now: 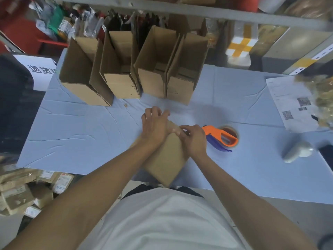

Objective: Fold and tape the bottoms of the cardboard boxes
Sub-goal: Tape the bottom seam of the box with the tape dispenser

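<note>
From the head camera, a cardboard box (166, 159) stands tilted at the near edge of the blue-covered table (72, 134). The left hand (155, 126) presses its far end with fingers spread and relaxed; the right hand (193, 139) pinches the box's right edge. An orange tape dispenser (222, 138) lies just right. Four open boxes (133, 69) stand far.

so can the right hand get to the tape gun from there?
Probably yes. The tape gun lies on the table just right of the right hand, nothing between them, though that hand is busy on the box.
</note>
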Demonstrator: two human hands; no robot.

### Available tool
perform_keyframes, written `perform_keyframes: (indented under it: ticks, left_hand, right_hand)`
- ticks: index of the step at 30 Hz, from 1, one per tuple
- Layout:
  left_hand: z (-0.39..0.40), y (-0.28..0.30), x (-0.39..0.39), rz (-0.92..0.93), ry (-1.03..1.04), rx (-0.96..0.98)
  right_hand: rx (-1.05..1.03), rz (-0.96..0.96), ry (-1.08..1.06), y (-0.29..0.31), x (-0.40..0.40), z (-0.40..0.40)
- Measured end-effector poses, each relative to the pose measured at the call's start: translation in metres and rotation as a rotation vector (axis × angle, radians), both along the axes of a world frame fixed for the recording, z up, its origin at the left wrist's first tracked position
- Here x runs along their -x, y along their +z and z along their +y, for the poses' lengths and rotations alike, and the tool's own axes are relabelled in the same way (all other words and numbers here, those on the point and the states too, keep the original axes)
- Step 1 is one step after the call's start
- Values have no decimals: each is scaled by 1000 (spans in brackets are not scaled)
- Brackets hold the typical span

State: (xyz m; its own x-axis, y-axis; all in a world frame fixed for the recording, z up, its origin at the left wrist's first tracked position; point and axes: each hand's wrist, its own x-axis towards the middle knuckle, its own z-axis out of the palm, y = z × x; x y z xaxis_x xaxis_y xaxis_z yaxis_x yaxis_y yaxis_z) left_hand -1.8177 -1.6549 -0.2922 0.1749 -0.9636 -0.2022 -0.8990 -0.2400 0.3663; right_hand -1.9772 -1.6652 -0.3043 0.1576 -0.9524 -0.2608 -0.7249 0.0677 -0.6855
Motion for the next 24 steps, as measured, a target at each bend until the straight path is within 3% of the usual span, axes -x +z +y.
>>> perform_keyframes:
  ticks: [2, 6, 10, 12, 14, 17, 19, 21, 24]
  left_hand:
    - [7, 5, 19, -37, 33, 4]
    - [45, -7, 38, 82, -116, -28]
    - [51, -9, 31, 57, -254, -45]
    - [46, -8, 25, 65, -303, -27]
    - [41, -8, 17, 61, -388, -7]
    - [36, -12, 9, 87, -481, 29]
    - [32, -12, 7, 98, -494, 77]
    - [32, -12, 6, 87, -507, 118]
    - [35, -12, 5, 91, -497, 138]
  right_hand:
    - [5, 36, -51, 3, -1, 14]
    - [-65, 14, -170, -3, 4, 39]
    - [-373, -367, -274, 3, 22, 36]
    - [-443, -445, -279, 7, 37, 26]
    - [-262, -306, -246, 9, 55, 12]
    - [88, 132, -105, 4, 87, -8]
    - [90, 432, 65, -7, 102, -18]
    - [-24, 536, 171, -19, 109, -21]
    - [44, 522, 236, -29, 113, -25]
